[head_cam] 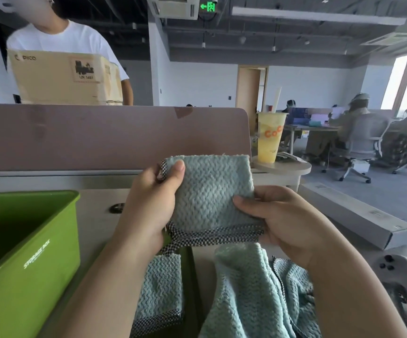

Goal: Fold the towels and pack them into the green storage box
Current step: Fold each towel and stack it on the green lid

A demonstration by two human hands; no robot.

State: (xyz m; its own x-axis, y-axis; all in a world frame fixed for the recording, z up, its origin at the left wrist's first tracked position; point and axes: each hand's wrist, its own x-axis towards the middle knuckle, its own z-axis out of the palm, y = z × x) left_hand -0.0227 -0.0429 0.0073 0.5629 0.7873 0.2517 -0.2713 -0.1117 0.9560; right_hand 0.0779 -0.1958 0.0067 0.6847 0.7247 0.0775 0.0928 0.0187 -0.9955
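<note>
both hands (148,203) pinch folded towel's (212,191) side edges.

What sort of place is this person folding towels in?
Most likely an open-plan office: a mauve desk partition screen stands ahead, grey mesh swivel chairs stand on the right, and a green lit exit sign hangs overhead.

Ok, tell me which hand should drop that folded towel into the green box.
Probably the left. The left hand grips the folded towel at the edge nearer the green storage box, which stands open on the left. The right hand pinches the opposite edge and would have to cross the body.
</note>
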